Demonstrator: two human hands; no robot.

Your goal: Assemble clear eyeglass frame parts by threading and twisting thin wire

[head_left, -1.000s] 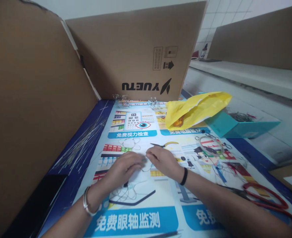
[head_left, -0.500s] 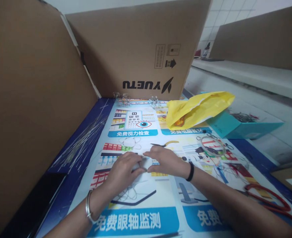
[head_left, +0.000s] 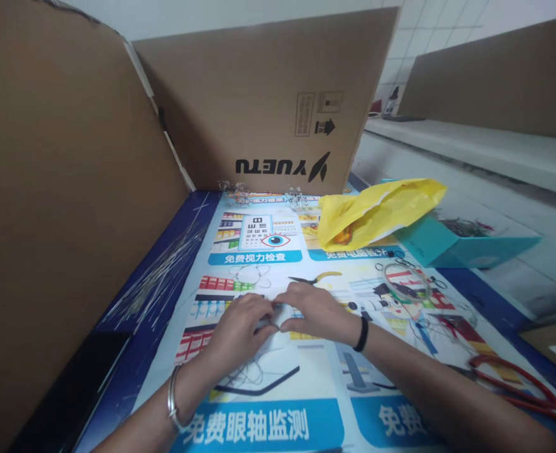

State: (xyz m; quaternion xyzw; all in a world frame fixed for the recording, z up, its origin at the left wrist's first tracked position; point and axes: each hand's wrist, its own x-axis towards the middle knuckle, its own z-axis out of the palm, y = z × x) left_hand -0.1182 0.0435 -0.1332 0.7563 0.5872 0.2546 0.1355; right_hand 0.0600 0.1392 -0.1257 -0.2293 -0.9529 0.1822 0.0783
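Note:
My left hand (head_left: 243,327) and my right hand (head_left: 318,311) are close together over the printed poster sheet, fingertips almost meeting. Both have curled fingers with thumbs facing; whatever thin thing they pinch is too small and blurred to make out. Just beyond my right hand lie pliers (head_left: 329,275) with a yellow handle. Thin bent wire loops (head_left: 247,375) rest on the sheet below my hands, and another looped wire (head_left: 251,274) lies beyond them.
Straight thin wires (head_left: 158,277) lie at the left, above a black flat device (head_left: 73,387). Cardboard panels (head_left: 259,100) stand behind and left. A yellow bag (head_left: 382,214) leans by a teal box (head_left: 476,250). A wire coil (head_left: 406,282) and a red-handled tool (head_left: 518,380) are at right.
The view has tilted slightly, so the scene sits a little lower. My hands keep nearly the same place and pose, with only slight finger movement.

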